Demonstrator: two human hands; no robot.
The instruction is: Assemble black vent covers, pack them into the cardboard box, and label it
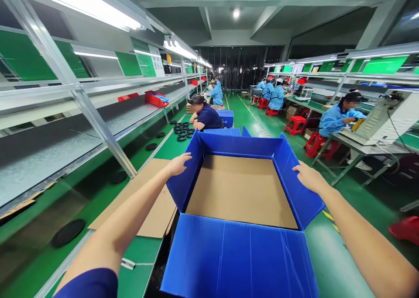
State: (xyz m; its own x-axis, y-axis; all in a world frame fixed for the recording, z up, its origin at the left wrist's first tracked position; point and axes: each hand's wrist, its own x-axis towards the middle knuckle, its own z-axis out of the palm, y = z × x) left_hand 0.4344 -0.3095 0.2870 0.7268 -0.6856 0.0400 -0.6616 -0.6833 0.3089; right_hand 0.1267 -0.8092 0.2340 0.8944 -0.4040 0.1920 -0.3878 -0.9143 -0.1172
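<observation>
A blue corrugated plastic box [238, 258] stands open in front of me, its flaps folded outward. A brown cardboard liner [240, 191] covers its bottom. My left hand [178, 164] lies on the top edge of the box's left flap, and my right hand [309, 178] rests on the right flap. Neither hand holds anything else. A flat brown cardboard sheet [153, 202] lies on the green bench beside the box, under my left forearm.
Black rubber rings [182, 131] lie on the green workbench [163, 147] beneath long metal shelves [98, 114]. A co-worker in navy [206, 116] sits beyond the box. Others in blue smocks [340, 119] sit at the right-hand bench, near red stools [294, 124] and a white machine [382, 116].
</observation>
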